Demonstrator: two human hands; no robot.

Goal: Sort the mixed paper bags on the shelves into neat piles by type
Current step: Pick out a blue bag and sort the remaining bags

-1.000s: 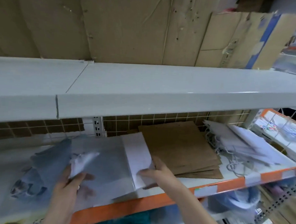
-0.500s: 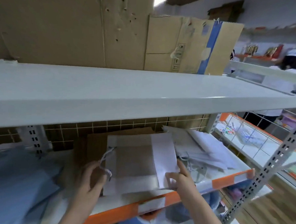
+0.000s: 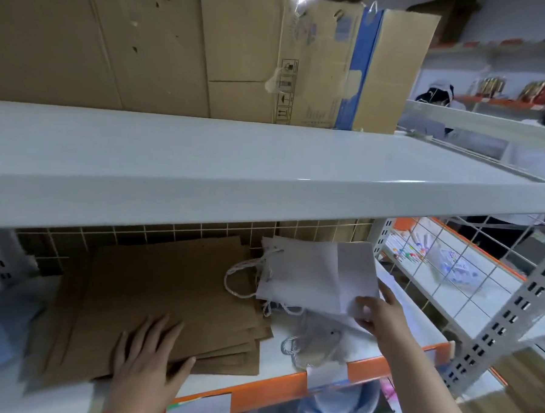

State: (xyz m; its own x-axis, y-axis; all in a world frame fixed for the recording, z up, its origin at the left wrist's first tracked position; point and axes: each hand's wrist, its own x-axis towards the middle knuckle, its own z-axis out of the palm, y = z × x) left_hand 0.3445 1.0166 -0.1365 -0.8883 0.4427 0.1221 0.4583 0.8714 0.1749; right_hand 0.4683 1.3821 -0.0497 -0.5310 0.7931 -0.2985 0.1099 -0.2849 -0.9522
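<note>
On shelf [image 3: 367, 363] our left hand [image 3: 146, 362] lies flat on brown bags [image 3: 152, 298]; right hand [image 3: 382, 316] pinches white bag [image 3: 318, 278] corner, light & floppy, prob better by folded edge.

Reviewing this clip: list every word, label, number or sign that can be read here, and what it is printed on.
No text can be read in this frame.
Cardboard box: boxed handling pictograms and lines of small print, too blurred to read.
Shelf-edge labels: look blank.
Brown bags under the left hand: no print visible.
White bag pinched by the right hand: no print visible.
</note>
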